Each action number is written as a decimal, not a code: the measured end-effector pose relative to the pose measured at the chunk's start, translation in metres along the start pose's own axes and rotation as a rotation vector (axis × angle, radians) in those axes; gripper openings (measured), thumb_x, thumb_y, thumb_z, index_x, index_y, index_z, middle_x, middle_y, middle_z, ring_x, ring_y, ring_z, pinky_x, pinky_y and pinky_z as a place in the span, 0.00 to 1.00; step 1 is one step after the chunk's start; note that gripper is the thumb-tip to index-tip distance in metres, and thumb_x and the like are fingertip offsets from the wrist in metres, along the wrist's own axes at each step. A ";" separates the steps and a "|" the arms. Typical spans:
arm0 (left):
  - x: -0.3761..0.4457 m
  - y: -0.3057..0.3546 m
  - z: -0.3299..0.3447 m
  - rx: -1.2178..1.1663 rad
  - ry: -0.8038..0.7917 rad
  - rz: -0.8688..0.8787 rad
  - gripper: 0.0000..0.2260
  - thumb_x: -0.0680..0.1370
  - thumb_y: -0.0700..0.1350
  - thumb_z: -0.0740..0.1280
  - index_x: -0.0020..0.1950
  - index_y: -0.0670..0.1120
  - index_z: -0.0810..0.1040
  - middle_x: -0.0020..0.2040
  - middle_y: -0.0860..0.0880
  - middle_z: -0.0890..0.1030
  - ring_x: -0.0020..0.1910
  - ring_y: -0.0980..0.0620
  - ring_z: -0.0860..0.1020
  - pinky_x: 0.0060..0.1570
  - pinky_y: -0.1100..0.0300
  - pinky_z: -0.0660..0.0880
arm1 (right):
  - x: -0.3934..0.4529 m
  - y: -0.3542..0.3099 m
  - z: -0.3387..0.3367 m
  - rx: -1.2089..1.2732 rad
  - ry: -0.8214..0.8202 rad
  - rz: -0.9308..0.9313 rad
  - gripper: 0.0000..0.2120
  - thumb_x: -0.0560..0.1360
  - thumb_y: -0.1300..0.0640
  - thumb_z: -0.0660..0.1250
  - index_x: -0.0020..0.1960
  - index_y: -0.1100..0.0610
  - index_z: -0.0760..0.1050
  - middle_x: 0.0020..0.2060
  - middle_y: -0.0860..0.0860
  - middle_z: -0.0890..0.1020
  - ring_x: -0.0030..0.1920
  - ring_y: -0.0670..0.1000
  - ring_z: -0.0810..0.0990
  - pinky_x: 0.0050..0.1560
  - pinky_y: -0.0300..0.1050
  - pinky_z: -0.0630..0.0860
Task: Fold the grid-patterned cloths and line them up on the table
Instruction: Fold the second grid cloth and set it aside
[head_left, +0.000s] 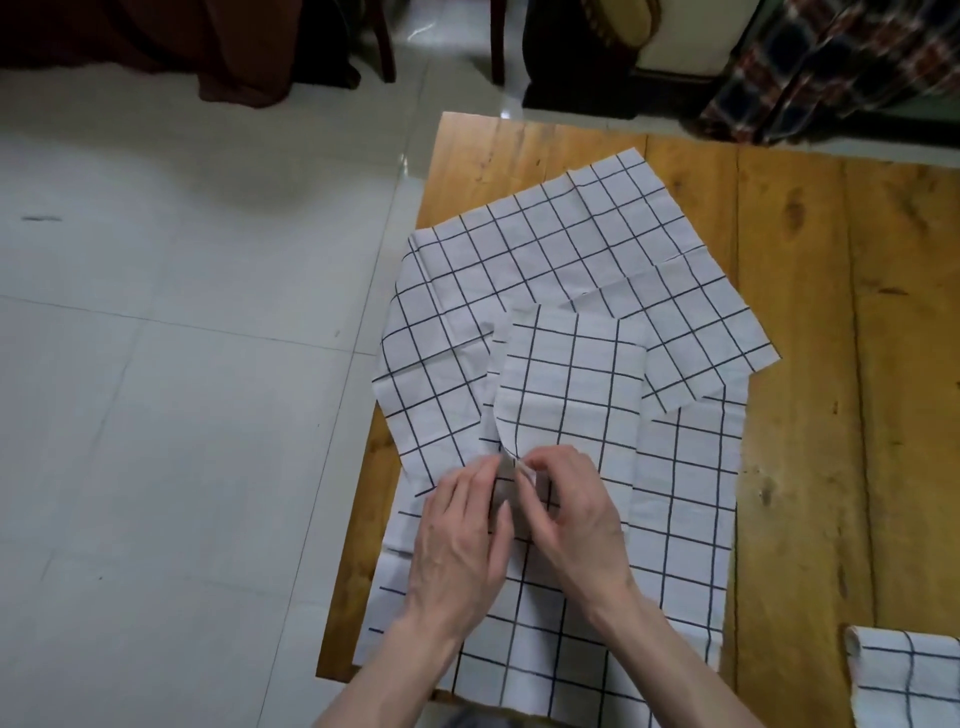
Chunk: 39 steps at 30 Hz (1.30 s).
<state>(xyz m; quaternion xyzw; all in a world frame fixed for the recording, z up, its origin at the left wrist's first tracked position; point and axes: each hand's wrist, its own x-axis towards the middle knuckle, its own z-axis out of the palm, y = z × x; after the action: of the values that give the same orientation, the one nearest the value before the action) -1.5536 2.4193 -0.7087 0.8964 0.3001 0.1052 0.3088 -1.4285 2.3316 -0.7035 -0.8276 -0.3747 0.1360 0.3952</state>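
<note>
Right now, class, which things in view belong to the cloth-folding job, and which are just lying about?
Belongs:
- half-folded cloth, pinched by left hand and right hand
- spread cloth
- bottom cloth
- folded cloth
- wooden table

Lying about:
- plaid fabric
- chair legs

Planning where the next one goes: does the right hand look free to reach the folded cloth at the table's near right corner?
Probably not yet: the right hand is pinching the cloth being folded. Bare wood lies before the folded cloth.

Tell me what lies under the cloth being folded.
Under the part-folded cloth, pinched by the left hand and right hand, lie two flat grid cloths: a near one and a far one. The table beneath them is covered there.
</note>
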 end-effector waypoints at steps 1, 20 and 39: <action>0.000 0.000 0.000 -0.021 0.007 -0.014 0.21 0.85 0.47 0.61 0.78 0.45 0.68 0.68 0.49 0.77 0.69 0.53 0.73 0.71 0.56 0.72 | -0.001 0.000 0.002 0.002 -0.019 -0.001 0.06 0.82 0.52 0.65 0.53 0.54 0.77 0.47 0.44 0.79 0.47 0.48 0.77 0.45 0.46 0.76; -0.007 -0.006 -0.002 0.221 0.000 -0.009 0.17 0.82 0.47 0.60 0.69 0.48 0.76 0.66 0.47 0.73 0.66 0.48 0.72 0.66 0.51 0.73 | 0.020 0.024 -0.038 -0.045 -0.093 -0.063 0.12 0.83 0.56 0.61 0.61 0.56 0.80 0.57 0.48 0.80 0.59 0.49 0.79 0.63 0.44 0.75; -0.001 0.023 0.025 0.432 -0.141 0.246 0.22 0.85 0.53 0.59 0.77 0.47 0.71 0.75 0.47 0.73 0.72 0.45 0.72 0.75 0.47 0.63 | 0.136 0.050 -0.089 0.203 -0.010 0.658 0.08 0.77 0.51 0.69 0.50 0.55 0.78 0.34 0.45 0.75 0.36 0.50 0.71 0.37 0.47 0.69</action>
<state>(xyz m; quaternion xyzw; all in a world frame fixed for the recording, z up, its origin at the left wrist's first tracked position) -1.5341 2.3917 -0.7145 0.9764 0.1819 0.0126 0.1154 -1.2633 2.3614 -0.6743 -0.8600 -0.0743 0.2967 0.4086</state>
